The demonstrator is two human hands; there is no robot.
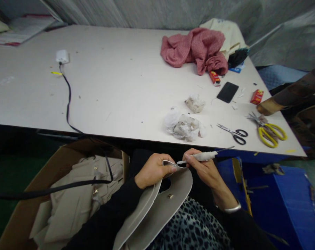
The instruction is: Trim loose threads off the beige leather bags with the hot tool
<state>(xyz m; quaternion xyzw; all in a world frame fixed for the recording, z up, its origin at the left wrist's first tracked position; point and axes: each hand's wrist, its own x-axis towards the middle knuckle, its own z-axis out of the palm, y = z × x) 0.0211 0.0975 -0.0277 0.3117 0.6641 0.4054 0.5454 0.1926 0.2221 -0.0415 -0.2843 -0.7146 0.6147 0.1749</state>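
Note:
My left hand [153, 170] is closed on the upper edge of a grey leather bag piece [157, 208] that lies across my lap. My right hand [203, 166] pinches a thin white-wrapped tool [201, 157] whose tip touches that same edge, right beside my left thumb. A small metal stud shows on the grey piece below my hands. Both hands sit just below the front edge of the white table [115, 83].
On the table lie black scissors [234, 133], yellow scissors [269, 132], crumpled white wads [185, 125], a phone [227, 92], red boxes [256, 96], pink cloth [199, 48] and a cabled white adapter [62, 56]. A cardboard box of beige pieces [69, 198] stands left, blue bins [282, 205] right.

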